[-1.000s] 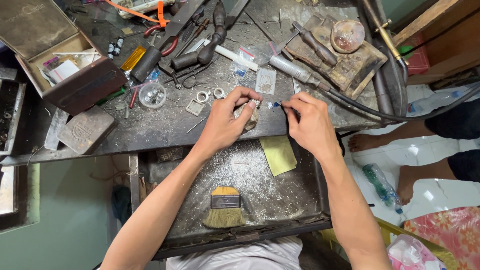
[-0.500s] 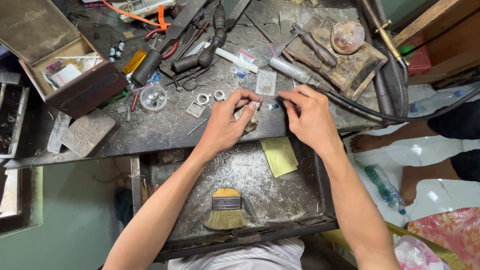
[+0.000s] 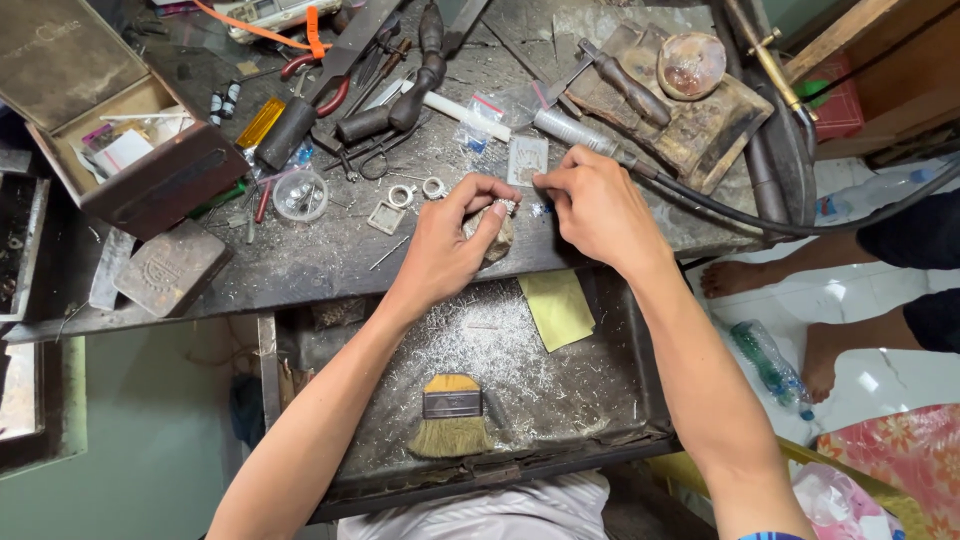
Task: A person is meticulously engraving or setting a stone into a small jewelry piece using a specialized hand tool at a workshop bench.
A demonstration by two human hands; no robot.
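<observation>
My left hand (image 3: pixel 452 238) pinches a small silver ring (image 3: pixel 505 206) between thumb and fingertips, resting it against a worn wooden bench peg (image 3: pixel 497 238) at the front edge of the dark workbench (image 3: pixel 330 260). My right hand (image 3: pixel 598 205) is closed beside it, its fingertips pinched near the ring and a small clear packet (image 3: pixel 527 159); whether they hold a fine tool I cannot tell. Two more silver rings (image 3: pixel 416 190) and a square silver frame (image 3: pixel 385 217) lie just left of my left hand.
An open drawer (image 3: pixel 600 420) below the bench holds metal filings, a flat brush (image 3: pixel 451 415) and a yellow-green sheet (image 3: pixel 558 307). Pliers, a hammer (image 3: pixel 395 100), a small glass dish (image 3: pixel 300 194), an open box (image 3: pixel 110 150) and a charred block (image 3: pixel 690 110) crowd the bench. A seated person's bare feet (image 3: pixel 760 280) rest at right.
My right hand has moved up and left to meet my left hand at the ring. The view has shifted slightly; my left hand stays on the peg.
</observation>
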